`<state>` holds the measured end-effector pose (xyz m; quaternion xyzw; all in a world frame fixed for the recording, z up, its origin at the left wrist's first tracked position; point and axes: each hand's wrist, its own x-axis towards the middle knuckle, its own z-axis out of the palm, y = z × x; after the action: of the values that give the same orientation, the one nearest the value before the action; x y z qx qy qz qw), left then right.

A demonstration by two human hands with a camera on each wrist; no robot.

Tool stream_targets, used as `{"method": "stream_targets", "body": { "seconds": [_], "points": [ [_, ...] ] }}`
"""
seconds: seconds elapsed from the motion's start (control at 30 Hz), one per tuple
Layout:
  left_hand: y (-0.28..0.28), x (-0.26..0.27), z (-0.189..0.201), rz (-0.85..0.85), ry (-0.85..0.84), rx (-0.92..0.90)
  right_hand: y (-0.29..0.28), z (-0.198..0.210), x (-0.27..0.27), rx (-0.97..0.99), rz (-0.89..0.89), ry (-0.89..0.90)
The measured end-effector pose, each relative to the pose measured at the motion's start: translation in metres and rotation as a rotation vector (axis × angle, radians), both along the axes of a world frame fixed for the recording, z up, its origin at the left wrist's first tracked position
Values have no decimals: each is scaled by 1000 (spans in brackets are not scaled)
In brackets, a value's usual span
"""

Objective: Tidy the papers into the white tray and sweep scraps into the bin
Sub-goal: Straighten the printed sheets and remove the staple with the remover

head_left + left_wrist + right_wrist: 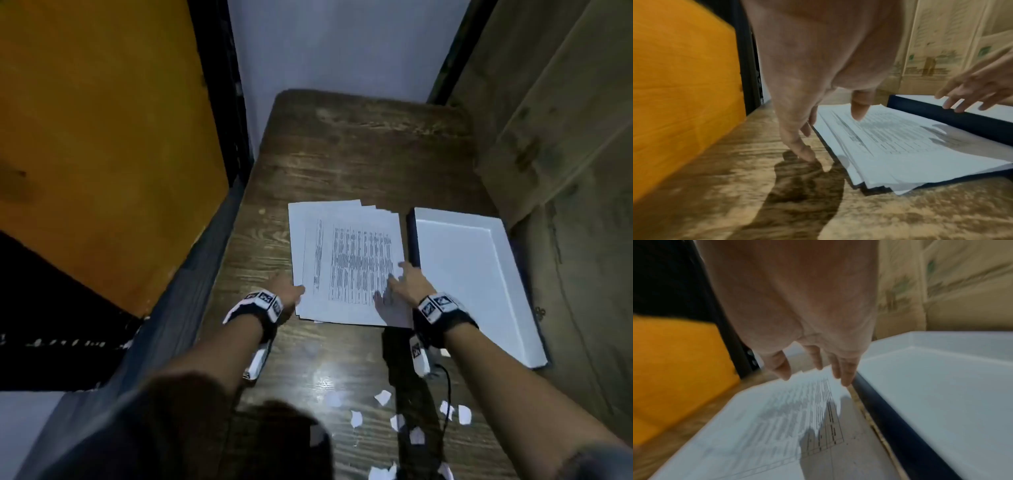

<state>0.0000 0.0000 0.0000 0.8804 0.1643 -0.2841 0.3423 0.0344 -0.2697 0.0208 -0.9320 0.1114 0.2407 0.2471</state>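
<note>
A loosely squared stack of printed papers lies mid-table, just left of the white tray, which holds nothing. My left hand is at the stack's near-left edge. In the left wrist view its fingertips point down onto the wood beside the papers and its thumb hangs over the top sheet, gripping nothing. My right hand hovers with spread fingers over the stack's near-right part, next to the tray's dark outer wall. Several torn white scraps lie near the table's front edge.
An orange panel stands along the table's left side and cardboard boxes close off the right. A white wall is behind the wooden table. A black cable trails from my right wrist over the scraps.
</note>
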Motion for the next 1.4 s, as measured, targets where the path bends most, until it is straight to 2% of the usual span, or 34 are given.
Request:
{"method": "stream_targets", "body": {
  "seconds": [0.1,0.17,0.27,0.37,0.57,0.67,0.77,0.83,0.97,1.03,1.1,1.2,1.27,1.3,1.37,1.4],
  "points": [
    [-26,18,-19,59,125,111,8,-27,23,-128,-73,54],
    [-47,21,-20,117,105,224,18,-38,30,-191,-146,67],
    [-67,24,-29,276,47,273,30,-46,33,-266,-210,55],
    [-74,32,-30,371,117,144,35,-56,41,-207,-287,63],
    [-38,47,-32,381,234,-99,36,-60,48,-7,-448,154],
    [-25,53,-19,396,289,-237,33,-60,47,49,-397,213],
    [-22,56,-7,350,319,-255,29,-55,41,67,-318,250],
    [-22,54,-6,339,290,-262,28,-53,36,130,-324,221],
    [-23,38,-2,343,148,-381,28,-42,21,417,-490,255],
    [-18,29,1,311,58,-436,28,-33,10,404,-428,284],
    [-11,21,7,268,-9,-487,24,-31,-1,431,-374,239],
    [3,-1,42,225,-173,-531,9,-25,-14,787,-365,124],
    [18,-19,64,213,-244,-549,14,10,-24,1011,-333,26],
    [25,-29,73,200,-270,-552,19,31,-28,1049,-320,-29],
    [34,-49,86,223,-330,-505,32,68,-36,1028,-255,-181],
    [37,-58,91,286,-369,-461,42,87,-43,963,-216,-282]
  ]
}}
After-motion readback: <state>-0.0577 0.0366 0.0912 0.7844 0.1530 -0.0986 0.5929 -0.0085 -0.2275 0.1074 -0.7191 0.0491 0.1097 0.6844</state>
